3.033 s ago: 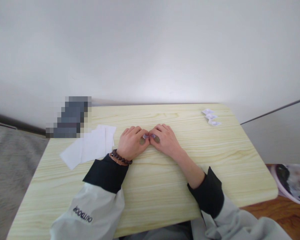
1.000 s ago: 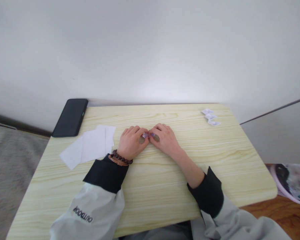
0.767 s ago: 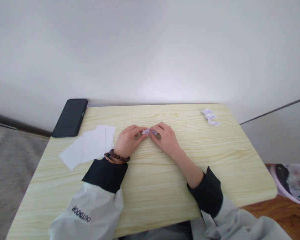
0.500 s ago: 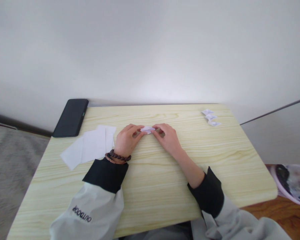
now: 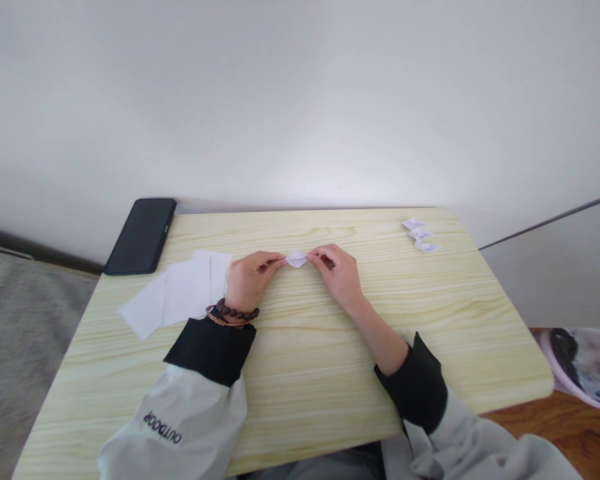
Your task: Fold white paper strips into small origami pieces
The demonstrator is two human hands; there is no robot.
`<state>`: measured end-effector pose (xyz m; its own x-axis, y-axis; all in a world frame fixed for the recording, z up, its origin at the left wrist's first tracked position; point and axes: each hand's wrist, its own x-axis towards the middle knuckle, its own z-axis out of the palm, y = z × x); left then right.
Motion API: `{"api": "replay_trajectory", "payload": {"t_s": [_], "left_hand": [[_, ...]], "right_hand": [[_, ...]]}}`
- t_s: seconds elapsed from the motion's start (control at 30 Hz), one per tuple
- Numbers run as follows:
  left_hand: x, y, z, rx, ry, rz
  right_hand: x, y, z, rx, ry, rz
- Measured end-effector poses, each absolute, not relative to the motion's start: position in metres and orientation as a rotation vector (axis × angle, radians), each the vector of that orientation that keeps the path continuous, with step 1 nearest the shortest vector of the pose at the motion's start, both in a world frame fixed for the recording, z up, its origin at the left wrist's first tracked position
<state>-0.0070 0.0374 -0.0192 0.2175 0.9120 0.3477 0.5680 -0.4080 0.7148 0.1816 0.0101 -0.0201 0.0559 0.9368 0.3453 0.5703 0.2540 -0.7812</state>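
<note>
Between my hands, over the middle of the table, is a small piece of folded white paper. My left hand pinches its left tip between thumb and fingers. The right tip is pinched by my right hand in the same way. The paper's rounded middle shows between the two pinches, while its ends are hidden by my fingertips. Beside my left hand lie several flat white paper sheets, overlapping, partly behind my wrist. At the far right of the table sit three small folded paper boats in a close row.
A black phone-like device lies at the table's back left corner. The light wood-grain table stands against a white wall. On the floor at right is a pink-rimmed bin with rubbish in it.
My fingers have drawn slightly outward to the paper's two tips, and more of its middle shows. The folded paper looks a little more opened. The sheets and boats have stayed in place.
</note>
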Motion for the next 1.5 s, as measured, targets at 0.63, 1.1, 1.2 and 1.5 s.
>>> {"api": "replay_trajectory", "payload": {"t_s": [0.63,1.1,1.2,1.5], "left_hand": [[-0.005,0.039,-0.019,2.294,1.241,0.947],[-0.0023,0.0372,-0.018,2.328,1.252,0.911],[-0.0018,0.0359,-0.017,2.305,1.275,0.896],[-0.0025,0.0338,-0.0139,2.371,1.256,0.862]], "right_hand": [[0.1802,0.0108,-0.0212,-1.445,-1.737,0.477],[0.1788,0.011,-0.0229,-1.45,-1.832,0.435],[0.1786,0.0106,-0.0217,-1.449,-1.779,0.467],[0.1781,0.0089,-0.0228,-1.428,-1.74,0.486]]}}
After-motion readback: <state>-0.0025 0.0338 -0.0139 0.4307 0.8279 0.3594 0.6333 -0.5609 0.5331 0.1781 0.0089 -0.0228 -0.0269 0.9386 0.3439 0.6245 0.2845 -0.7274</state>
